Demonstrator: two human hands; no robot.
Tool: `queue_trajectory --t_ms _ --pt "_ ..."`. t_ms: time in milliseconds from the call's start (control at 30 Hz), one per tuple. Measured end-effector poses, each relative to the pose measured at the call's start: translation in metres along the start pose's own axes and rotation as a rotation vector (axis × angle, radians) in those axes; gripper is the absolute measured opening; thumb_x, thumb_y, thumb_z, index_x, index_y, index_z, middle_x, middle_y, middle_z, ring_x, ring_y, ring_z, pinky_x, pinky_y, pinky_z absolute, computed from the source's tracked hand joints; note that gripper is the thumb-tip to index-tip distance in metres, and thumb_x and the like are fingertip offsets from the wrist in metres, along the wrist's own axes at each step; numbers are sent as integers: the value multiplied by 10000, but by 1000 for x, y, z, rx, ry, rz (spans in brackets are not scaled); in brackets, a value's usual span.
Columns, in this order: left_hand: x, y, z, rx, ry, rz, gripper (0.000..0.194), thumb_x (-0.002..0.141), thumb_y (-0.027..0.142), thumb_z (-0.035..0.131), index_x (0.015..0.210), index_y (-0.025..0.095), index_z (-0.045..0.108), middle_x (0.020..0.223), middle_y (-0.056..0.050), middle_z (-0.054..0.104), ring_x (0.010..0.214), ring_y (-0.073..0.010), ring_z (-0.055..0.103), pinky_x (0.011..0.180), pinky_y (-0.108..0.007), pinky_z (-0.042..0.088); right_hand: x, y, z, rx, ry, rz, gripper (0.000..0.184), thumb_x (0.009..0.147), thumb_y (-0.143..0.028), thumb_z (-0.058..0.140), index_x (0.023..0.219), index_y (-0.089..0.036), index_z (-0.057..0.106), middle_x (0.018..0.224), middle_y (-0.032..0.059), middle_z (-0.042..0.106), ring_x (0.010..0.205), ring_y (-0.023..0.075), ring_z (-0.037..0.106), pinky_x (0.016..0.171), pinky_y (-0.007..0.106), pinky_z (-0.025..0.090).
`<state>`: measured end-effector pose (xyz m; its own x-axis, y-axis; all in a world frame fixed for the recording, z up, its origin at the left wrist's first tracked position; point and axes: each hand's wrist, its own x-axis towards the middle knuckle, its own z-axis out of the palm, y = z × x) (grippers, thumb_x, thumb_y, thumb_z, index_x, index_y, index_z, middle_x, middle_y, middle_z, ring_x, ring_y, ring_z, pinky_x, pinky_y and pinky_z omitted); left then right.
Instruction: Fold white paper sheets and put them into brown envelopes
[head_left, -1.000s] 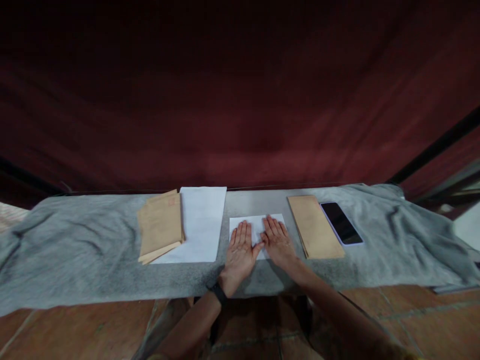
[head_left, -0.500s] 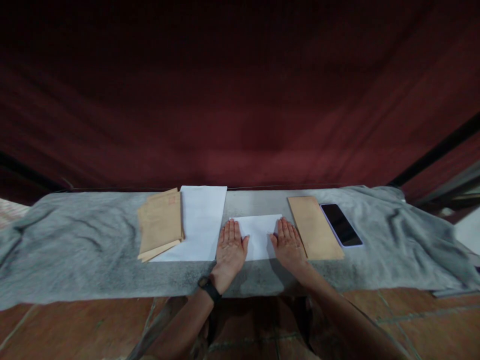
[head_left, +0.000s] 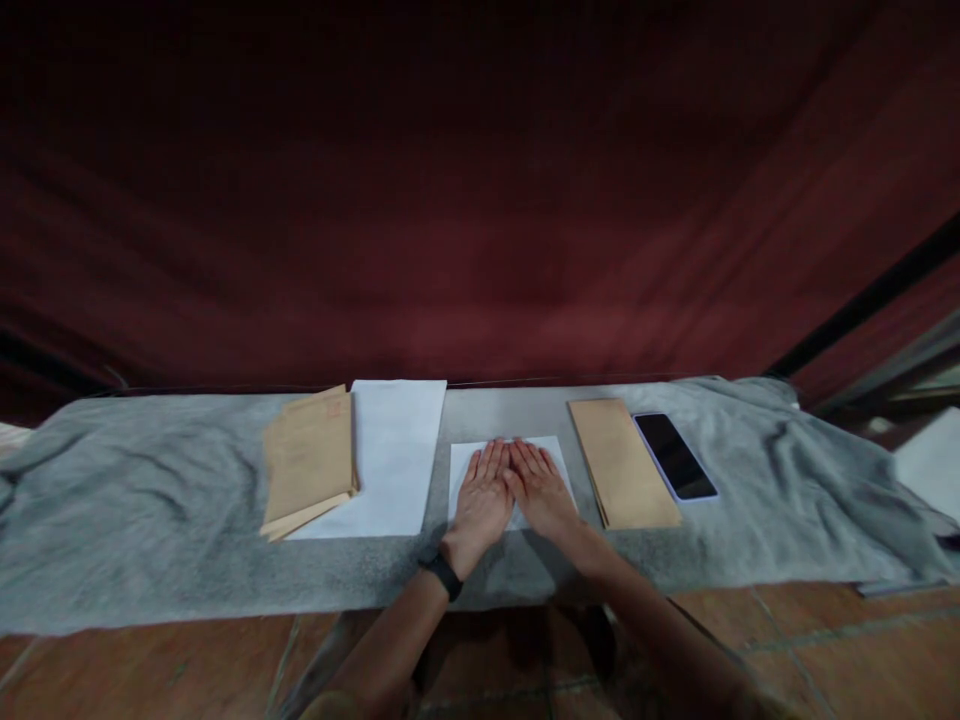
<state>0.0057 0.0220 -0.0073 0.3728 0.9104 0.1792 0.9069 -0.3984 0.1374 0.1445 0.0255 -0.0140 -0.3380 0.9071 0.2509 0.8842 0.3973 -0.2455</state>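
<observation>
Head view, reading a clock face centred on the small white sheet, with twelve pointing away from the person: out at nine, a fanned stack of brown envelopes [head_left: 309, 455] overlaps the left side of the large white paper [head_left: 396, 465], which lies nearer, also toward nine. At the centre is the small white sheet [head_left: 459, 468], flat on the grey cloth [head_left: 165, 490]; whether it is folded cannot be told. The left hand [head_left: 484, 502], a black wristband [head_left: 442, 577] behind it toward seven, lies palm down on the sheet, fingers straight and close together, gripping nothing. The right hand [head_left: 544, 497] lies alongside in the same way, fingers extended, its thumb against the left hand; both sets of fingertips point to twelve, near the sheet's far edge. Just beside, at three, rest the long brown envelopes [head_left: 624, 467], then the smartphone [head_left: 675, 456] in a lilac case. The step in hand appears to be pressing the sheet flat; a further smoothing stroke would call for even palm pressure outward, toward nine and three, without dragging the paper.
</observation>
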Motion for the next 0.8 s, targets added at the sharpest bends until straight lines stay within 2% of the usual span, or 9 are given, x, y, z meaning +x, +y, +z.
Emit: queue_trajectory --t_ms 200,467,800 --pt "-6 -15 -1 8 38 -57 573 1011 284 293 1545 77 327 1605 -161 351 1523 -236 249 1247 -478 235 -7 11 5 -68 99 32 528 1065 -382 300 1518 -140 425 1557 138 440 1463 264 386 1200 491 294" --pt "-18 -27 -4 40 58 -161 666 1029 470 303 1508 14 374 1594 -222 338 1506 -307 283 1225 -481 275 -13 22 3 -128 145 92 591 1063 -415 324 1528 -53 380 1563 206 405 1473 302 360 1193 488 293" --pt "-36 -38 -1 61 135 -209 607 1028 382 332 1514 19 366 1587 -218 357 1498 -299 307 1219 -474 303 -33 31 1 -155 183 107 633 1063 -442 328 1550 -38 320 1573 226 381 1474 307 354 1182 478 326"
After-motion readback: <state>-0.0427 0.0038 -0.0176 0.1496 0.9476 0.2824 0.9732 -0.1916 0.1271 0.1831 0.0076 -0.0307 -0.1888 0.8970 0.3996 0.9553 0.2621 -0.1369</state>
